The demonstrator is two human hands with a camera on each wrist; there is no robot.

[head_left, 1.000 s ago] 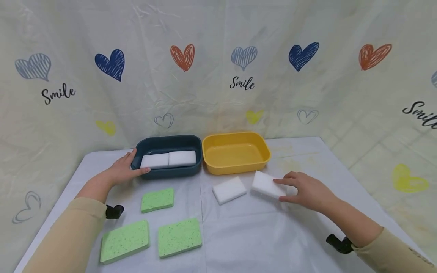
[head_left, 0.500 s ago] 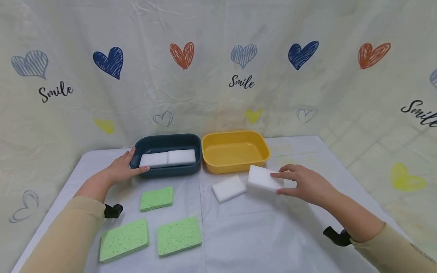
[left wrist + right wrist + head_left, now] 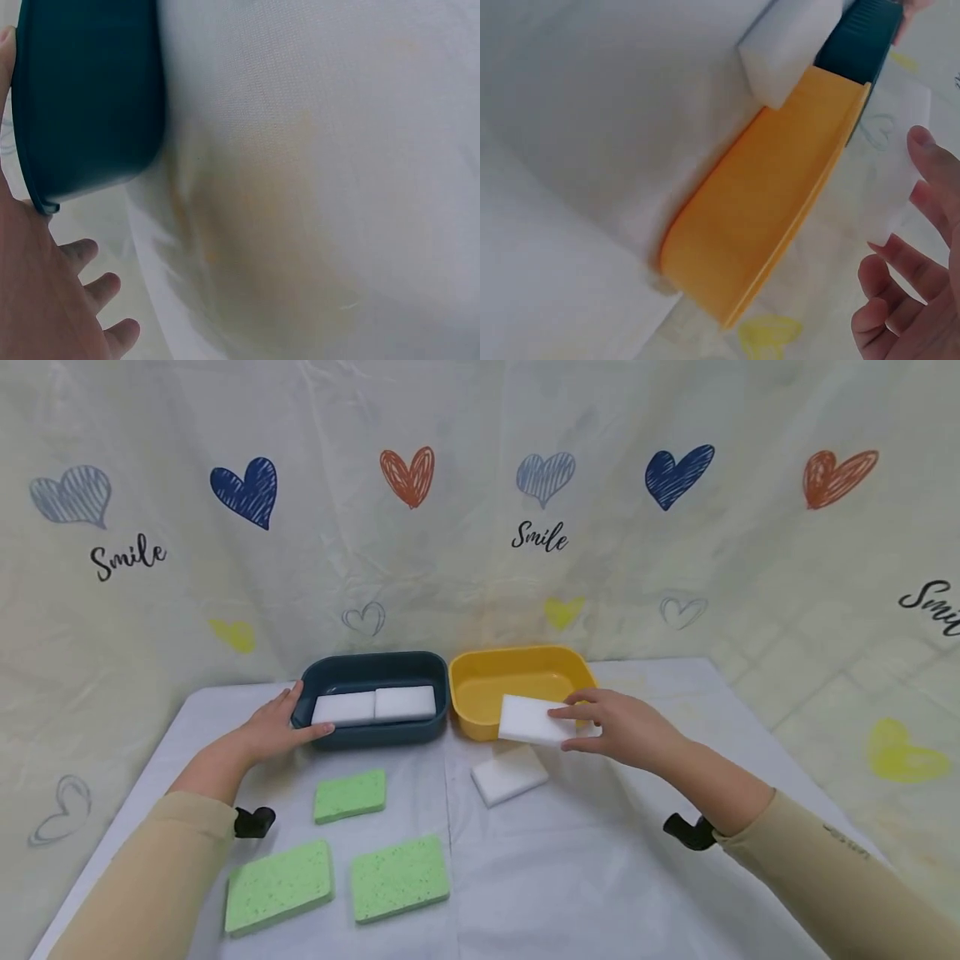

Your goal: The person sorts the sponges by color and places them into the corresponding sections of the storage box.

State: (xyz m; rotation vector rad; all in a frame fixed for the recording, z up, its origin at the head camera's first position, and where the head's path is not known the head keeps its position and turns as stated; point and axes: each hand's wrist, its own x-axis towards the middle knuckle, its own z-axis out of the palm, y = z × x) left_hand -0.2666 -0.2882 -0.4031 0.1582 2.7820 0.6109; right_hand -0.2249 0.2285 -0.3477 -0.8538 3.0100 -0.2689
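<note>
Head view shows the right hand (image 3: 626,731) pinching a white sponge block (image 3: 531,720) in the air, over the near rim of the yellow tub (image 3: 480,720). Left hand (image 3: 272,732) rests with relaxed fingers against the dark blue tub (image 3: 390,735), which seems to hold two white blocks. Another white sponge (image 3: 510,774) lies on the worktop (image 3: 600,877).

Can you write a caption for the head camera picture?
Right hand lifts a white sponge beside the yellow tub.
</note>
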